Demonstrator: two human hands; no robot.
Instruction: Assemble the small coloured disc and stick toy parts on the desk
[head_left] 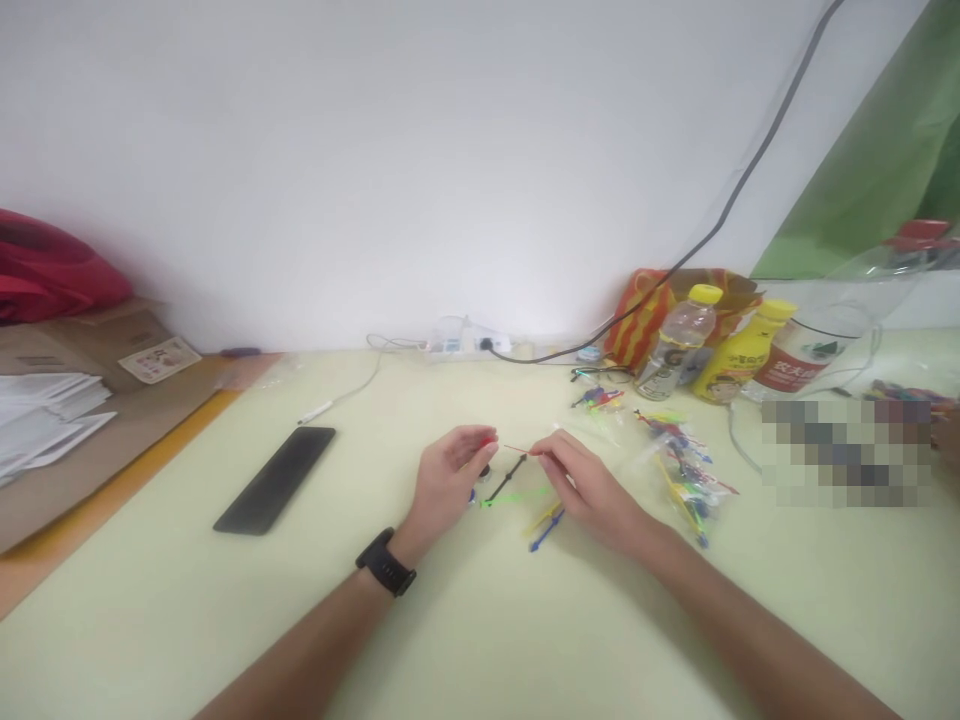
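Note:
My left hand (452, 478), with a black watch on its wrist, pinches a small red piece (489, 440) at its fingertips. Opposite it, my right hand (589, 490) grips a thin red stick (516, 449) that points toward the left hand; a gap separates stick and piece. Below and between the hands lie a black plastic stick (507, 479) with knobs, a bright green stick (517, 497) and a blue stick (546, 530). A yellow stick (543, 517) is partly under the right hand. Small dark and blue bits sit partly hidden beside the left fingers.
Clear bags of coloured plastic sticks (679, 460) lie to the right. Behind them stand a clear bottle (677, 340), a yellow bottle (744, 355) and a large water jug (806, 350). A black phone (275, 481) lies left. A power strip (469, 342) is against the wall.

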